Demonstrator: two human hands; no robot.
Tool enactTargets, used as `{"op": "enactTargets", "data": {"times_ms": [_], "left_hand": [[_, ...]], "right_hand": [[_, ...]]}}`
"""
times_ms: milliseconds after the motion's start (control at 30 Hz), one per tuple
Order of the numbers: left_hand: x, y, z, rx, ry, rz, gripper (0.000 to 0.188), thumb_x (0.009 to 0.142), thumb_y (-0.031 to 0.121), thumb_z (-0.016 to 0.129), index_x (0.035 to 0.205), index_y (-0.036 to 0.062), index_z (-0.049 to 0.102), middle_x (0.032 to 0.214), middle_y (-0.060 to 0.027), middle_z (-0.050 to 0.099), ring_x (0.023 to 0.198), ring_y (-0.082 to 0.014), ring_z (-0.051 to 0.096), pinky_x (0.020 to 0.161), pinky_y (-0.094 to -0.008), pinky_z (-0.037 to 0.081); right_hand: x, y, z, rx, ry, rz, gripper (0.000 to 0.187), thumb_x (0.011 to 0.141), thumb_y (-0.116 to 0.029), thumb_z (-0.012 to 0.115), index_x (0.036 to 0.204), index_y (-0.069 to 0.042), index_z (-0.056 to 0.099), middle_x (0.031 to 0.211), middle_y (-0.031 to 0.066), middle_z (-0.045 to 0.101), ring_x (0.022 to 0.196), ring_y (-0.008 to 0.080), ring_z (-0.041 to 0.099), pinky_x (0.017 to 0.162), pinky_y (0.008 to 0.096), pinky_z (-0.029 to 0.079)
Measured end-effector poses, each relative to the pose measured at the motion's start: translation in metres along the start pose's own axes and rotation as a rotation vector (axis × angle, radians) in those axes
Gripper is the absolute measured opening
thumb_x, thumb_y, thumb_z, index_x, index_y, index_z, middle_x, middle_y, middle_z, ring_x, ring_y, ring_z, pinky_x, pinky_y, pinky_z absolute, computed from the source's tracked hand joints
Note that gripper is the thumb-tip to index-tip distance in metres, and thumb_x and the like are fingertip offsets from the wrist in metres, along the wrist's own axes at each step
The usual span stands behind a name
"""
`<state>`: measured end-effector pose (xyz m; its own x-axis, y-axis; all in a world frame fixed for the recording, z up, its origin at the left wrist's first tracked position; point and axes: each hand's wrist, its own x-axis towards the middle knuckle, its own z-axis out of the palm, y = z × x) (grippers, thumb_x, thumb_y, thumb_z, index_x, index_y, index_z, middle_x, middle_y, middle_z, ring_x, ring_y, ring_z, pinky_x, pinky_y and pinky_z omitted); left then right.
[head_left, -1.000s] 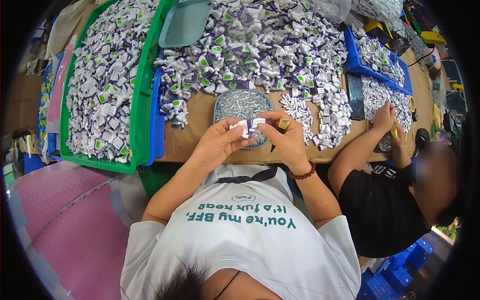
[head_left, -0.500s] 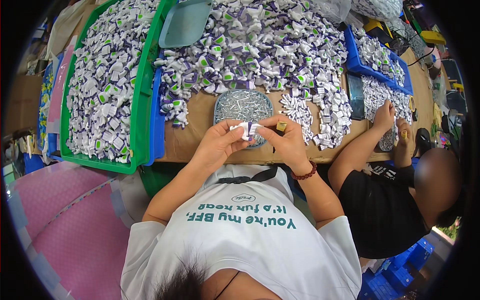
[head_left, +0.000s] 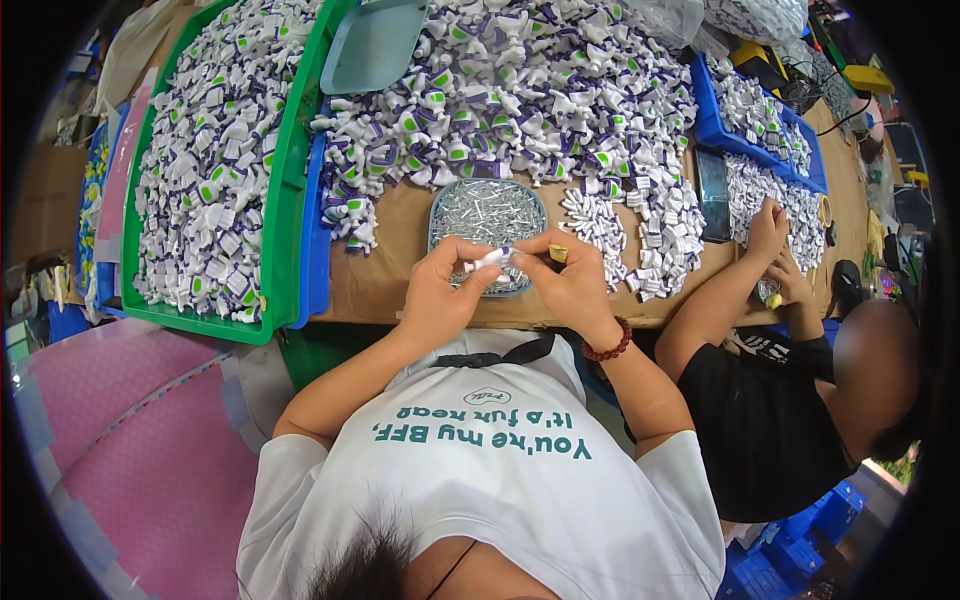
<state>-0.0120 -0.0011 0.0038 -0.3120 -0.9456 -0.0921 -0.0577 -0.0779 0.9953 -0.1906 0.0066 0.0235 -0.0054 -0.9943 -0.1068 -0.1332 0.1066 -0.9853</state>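
Note:
A small white plastic toy part with purple trim (head_left: 488, 262) is pinched between my two hands, over the front of a tray of metal pins. My left hand (head_left: 445, 285) grips its left end between thumb and fingers. At its right end, the thumb and fingertips of my right hand (head_left: 573, 285) close on it, partly hiding it. Yellow wrapping (head_left: 558, 253) shows on a right-hand finger. Just behind my hands, the grey tray (head_left: 432, 222) holds many loose silver pins (head_left: 487, 212).
White, purple and green toy parts (head_left: 500, 90) are heaped behind the tray; small white pieces (head_left: 593, 225) lie to its right. A green crate (head_left: 285, 190) full of parts stands left, beside an upper pale tray (head_left: 372, 45). At right, a co-worker's hands (head_left: 780, 255) work near blue bins (head_left: 715, 110).
The toy part has turned between my fingers and now shows a narrower side. My left hand has shifted its hold slightly. The co-worker's hands have come closer together.

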Motion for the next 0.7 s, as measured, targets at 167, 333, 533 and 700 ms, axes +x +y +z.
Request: {"op": "enactTargets", "data": {"times_ms": [167, 333, 533, 700], "left_hand": [[0.009, 0.014, -0.006, 0.244, -0.209, -0.046, 0.015, 0.091, 0.009, 0.056, 0.102, -0.0006, 0.054, 0.089, -0.0059, 0.060, 0.080, -0.0088, 0.056, 0.072, -0.0213, 0.045], [0.013, 0.013, -0.011, -0.109, -0.305, -0.377, 0.020, 0.095, 0.022, 0.047, 0.101, 0.0036, 0.052, 0.081, -0.0046, 0.058, 0.062, -0.0074, 0.051, 0.057, -0.0190, 0.040], [0.014, 0.014, -0.017, -0.439, -0.258, -0.557, 0.034, 0.099, 0.038, 0.037, 0.098, 0.0067, 0.052, 0.070, 0.0006, 0.050, 0.056, -0.0047, 0.042, 0.049, -0.0172, 0.032], [0.007, 0.019, -0.008, -0.312, -0.220, -0.502, 0.041, 0.098, 0.045, 0.036, 0.096, 0.0071, 0.053, 0.066, 0.0023, 0.047, 0.056, -0.0031, 0.039, 0.049, -0.0161, 0.031]], "right_hand": [[0.004, 0.003, -0.006, -0.074, -0.081, -0.024, 0.016, 0.080, -0.004, 0.066, 0.095, 0.001, 0.064, 0.071, 0.0041, 0.064, 0.060, 0.0066, 0.052, 0.055, 0.0233, 0.043], [0.007, -0.008, -0.015, -0.302, -0.122, -0.241, 0.037, 0.084, -0.006, 0.061, 0.120, 0.000, 0.054, 0.070, 0.0126, 0.062, 0.055, 0.0181, 0.054, 0.056, 0.0286, 0.045], [-0.009, -0.007, -0.014, -0.251, -0.431, -0.007, 0.049, 0.086, -0.013, 0.062, 0.130, -0.001, 0.046, 0.071, 0.0190, 0.059, 0.054, 0.0251, 0.052, 0.056, 0.0310, 0.045], [-0.011, -0.010, -0.005, -0.181, -0.496, 0.035, 0.057, 0.086, -0.019, 0.063, 0.134, 0.000, 0.039, 0.078, 0.0207, 0.061, 0.063, 0.0281, 0.061, 0.061, 0.0313, 0.047]]}}
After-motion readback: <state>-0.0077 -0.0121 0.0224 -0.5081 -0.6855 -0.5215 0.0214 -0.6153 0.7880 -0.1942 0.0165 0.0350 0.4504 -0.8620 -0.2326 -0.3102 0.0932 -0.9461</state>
